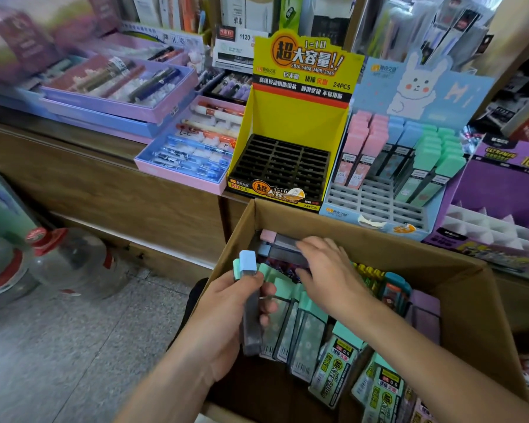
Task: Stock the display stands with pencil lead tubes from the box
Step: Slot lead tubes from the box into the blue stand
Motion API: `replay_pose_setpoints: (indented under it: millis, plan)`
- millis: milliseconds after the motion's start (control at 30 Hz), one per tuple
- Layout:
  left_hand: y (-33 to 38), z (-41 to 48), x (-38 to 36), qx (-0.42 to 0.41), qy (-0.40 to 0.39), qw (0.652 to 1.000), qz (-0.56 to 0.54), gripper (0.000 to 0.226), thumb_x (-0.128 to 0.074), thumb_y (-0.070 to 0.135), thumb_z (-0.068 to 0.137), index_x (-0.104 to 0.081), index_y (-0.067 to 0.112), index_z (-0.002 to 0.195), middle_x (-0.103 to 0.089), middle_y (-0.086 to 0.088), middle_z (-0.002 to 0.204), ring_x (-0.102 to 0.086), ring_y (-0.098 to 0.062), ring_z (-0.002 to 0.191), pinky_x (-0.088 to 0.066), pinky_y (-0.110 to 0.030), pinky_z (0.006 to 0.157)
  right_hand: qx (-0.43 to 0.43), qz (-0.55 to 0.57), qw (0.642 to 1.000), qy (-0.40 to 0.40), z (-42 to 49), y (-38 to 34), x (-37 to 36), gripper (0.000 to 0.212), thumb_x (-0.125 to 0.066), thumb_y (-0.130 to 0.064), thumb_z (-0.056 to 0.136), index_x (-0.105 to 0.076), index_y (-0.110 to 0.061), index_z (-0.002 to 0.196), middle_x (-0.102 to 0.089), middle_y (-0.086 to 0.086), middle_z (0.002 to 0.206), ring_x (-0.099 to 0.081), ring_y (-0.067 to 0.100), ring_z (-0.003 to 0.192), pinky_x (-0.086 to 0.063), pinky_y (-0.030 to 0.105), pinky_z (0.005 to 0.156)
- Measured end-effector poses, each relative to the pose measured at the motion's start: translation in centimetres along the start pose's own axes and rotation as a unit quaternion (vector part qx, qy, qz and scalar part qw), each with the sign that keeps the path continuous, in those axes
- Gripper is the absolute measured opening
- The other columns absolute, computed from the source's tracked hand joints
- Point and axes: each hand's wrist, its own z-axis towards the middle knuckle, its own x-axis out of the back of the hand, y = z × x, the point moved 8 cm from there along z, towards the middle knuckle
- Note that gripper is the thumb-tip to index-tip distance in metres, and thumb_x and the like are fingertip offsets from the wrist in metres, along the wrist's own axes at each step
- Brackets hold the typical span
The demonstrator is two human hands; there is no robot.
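Head view showed a cardboard box below the counter edge, with green-capped tubes lying in it. Behind it on the counter stood a blue rabbit stand with pink, blue and green capped tubes upright in its back rows, just beside a yellow stand. The left hand gripped a blue-capped tube over the box's left edge. The right hand curled round a pink-capped tube at the far side.

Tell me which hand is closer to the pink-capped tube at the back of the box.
Right. The right hand touches the pink-capped tube; the left hand grips other tubes, lower and to its left.
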Motion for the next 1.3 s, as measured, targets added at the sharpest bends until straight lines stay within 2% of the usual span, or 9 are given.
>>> replay_pose_setpoints:
  millis: [100, 233, 400, 633, 767, 967, 1100, 1200, 1300]
  plan:
    - [0.0, 0.0, 0.0, -0.003, -0.007, 1.000, 0.006, 0.007, -0.059, 0.013, 0.099, -0.058, 0.007, 0.102, -0.064, -0.010, 0.080, -0.058, -0.017, 0.061, -0.043, -0.027, 0.049, -0.012, -0.035, 0.999, -0.007, 0.3, 0.2, -0.7, 0.053, -0.065, -0.031, 0.097, -0.048, -0.015, 0.145, -0.046, 0.002, 0.125, -0.040, 0.026, 0.118, -0.036, 0.040, 0.104]
    - [0.2, -0.1, -0.2, -0.001, -0.006, 1.000, 0.009, 0.007, -0.058, 0.012, 0.099, -0.059, 0.007, 0.104, -0.063, -0.009, 0.080, -0.057, -0.016, 0.060, -0.043, -0.027, 0.050, -0.007, -0.043, 0.999, -0.022, 0.4, 0.5, -0.9, 0.041, -0.068, -0.031, 0.096, -0.060, -0.014, 0.133, -0.041, 0.001, 0.115, -0.038, 0.025, 0.111, -0.039, 0.038, 0.099]
    - [0.2, -0.3, -0.4, 0.009, -0.006, 1.000, 0.007, 0.008, -0.057, 0.011, 0.100, -0.058, 0.006, 0.105, -0.061, -0.010, 0.082, -0.055, -0.017, 0.061, -0.041, -0.028, 0.053, 0.002, -0.030, 0.999, -0.022, 0.1, 0.3, -0.7, 0.030, -0.071, -0.027, 0.094, -0.065, -0.013, 0.120, -0.046, 0.000, 0.110, -0.047, 0.023, 0.110, -0.046, 0.039, 0.095]
    - [0.1, -0.2, -0.5, 0.006, -0.004, 1.000, 0.022, 0.009, -0.061, 0.014, 0.098, -0.059, 0.006, 0.102, -0.060, -0.010, 0.081, -0.054, -0.016, 0.060, -0.040, -0.030, 0.055, 0.004, -0.038, 0.998, -0.048, 0.1, 0.3, -0.2, 0.033, -0.068, -0.032, 0.094, -0.060, -0.018, 0.123, -0.048, 0.000, 0.113, -0.055, 0.025, 0.114, -0.053, 0.043, 0.093]
    - [0.0, -0.2, -0.5, 0.015, -0.014, 0.999, 0.038, 0.015, -0.064, 0.018, 0.097, -0.060, 0.007, 0.087, -0.053, -0.008, 0.071, -0.050, -0.016, 0.058, -0.041, -0.029, 0.054, 0.018, -0.015, 0.998, -0.052, -0.1, 0.6, 0.4, 0.026, -0.064, -0.029, 0.095, -0.061, -0.020, 0.119, -0.051, -0.001, 0.108, -0.059, 0.023, 0.106, -0.053, 0.039, 0.085]
    - [0.0, -0.1, -0.7, 0.019, 0.002, 0.999, 0.026, 0.012, -0.065, 0.013, 0.096, -0.059, 0.009, 0.086, -0.053, -0.007, 0.072, -0.049, -0.016, 0.056, -0.040, -0.028, 0.051, 0.018, -0.008, 0.999, -0.042, -0.3, 1.1, 0.5, 0.022, -0.060, -0.024, 0.097, -0.064, -0.020, 0.117, -0.059, -0.001, 0.107, -0.063, 0.024, 0.099, -0.055, 0.039, 0.080]
    - [-0.1, -0.1, -0.8, 0.028, 0.002, 0.999, 0.024, 0.010, -0.065, 0.012, 0.096, -0.058, 0.008, 0.091, -0.055, -0.007, 0.074, -0.050, -0.017, 0.056, -0.041, -0.028, 0.050, -0.040, 0.090, 0.994, -0.036, -0.4, 2.1, 0.9, 0.022, -0.067, -0.021, 0.095, -0.069, -0.019, 0.117, -0.067, -0.003, 0.107, -0.065, 0.018, 0.098, -0.056, 0.036, 0.085]
    - [0.0, -0.2, -0.9, 0.030, 0.002, 0.999, 0.031, 0.009, -0.065, 0.014, 0.096, -0.060, 0.008, 0.090, -0.057, -0.008, 0.076, -0.052, -0.016, 0.058, -0.042, -0.028, 0.051, -0.080, 0.180, 0.980, -0.015, -1.1, 3.0, 2.2, 0.022, -0.074, -0.020, 0.091, -0.072, -0.025, 0.112, -0.069, -0.014, 0.094, -0.064, 0.001, 0.084, -0.053, 0.016, 0.071]
    - [0.2, 0.0, -1.2, 0.017, 0.001, 0.999, 0.036, 0.008, -0.065, 0.013, 0.096, -0.061, 0.008, 0.091, -0.057, -0.008, 0.076, -0.051, -0.016, 0.059, -0.041, -0.028, 0.052, -0.106, 0.325, 0.940, -0.018, -2.6, 3.4, 3.3, 0.021, -0.080, -0.015, 0.086, -0.075, -0.028, 0.100, -0.072, -0.008, 0.086, -0.067, 0.001, 0.078, -0.055, 0.016, 0.062]
